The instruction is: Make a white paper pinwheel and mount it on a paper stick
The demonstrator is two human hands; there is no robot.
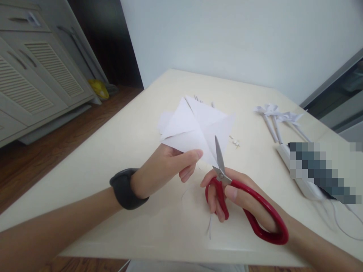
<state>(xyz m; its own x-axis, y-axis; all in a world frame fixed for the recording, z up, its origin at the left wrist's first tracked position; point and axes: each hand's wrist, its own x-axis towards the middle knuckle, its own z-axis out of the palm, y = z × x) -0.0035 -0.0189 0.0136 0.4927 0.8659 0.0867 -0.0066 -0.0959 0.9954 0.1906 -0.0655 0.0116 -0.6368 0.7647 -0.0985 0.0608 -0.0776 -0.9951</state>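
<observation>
My left hand (181, 160) pinches the near edge of a white paper sheet (195, 132) that has slits and creases running in from its corners. In my right hand (227, 189) is a pair of red-handled scissors (252, 202), with my fingers through the handle loops. The blades are parted at the sheet's near corner, one in front of the paper and the other partly hidden. Under the sheet, more white paper (164, 121) shows at the left. A black band is on my left wrist.
Paper pinwheels on rolled sticks (273, 121) lie on the cream table (113, 215) at the right. Near them is a white device (297, 173), partly pixelated, with a cable. Small scraps (235, 142) and thin stick ends (198, 99) are beyond the sheet. A wall stands behind.
</observation>
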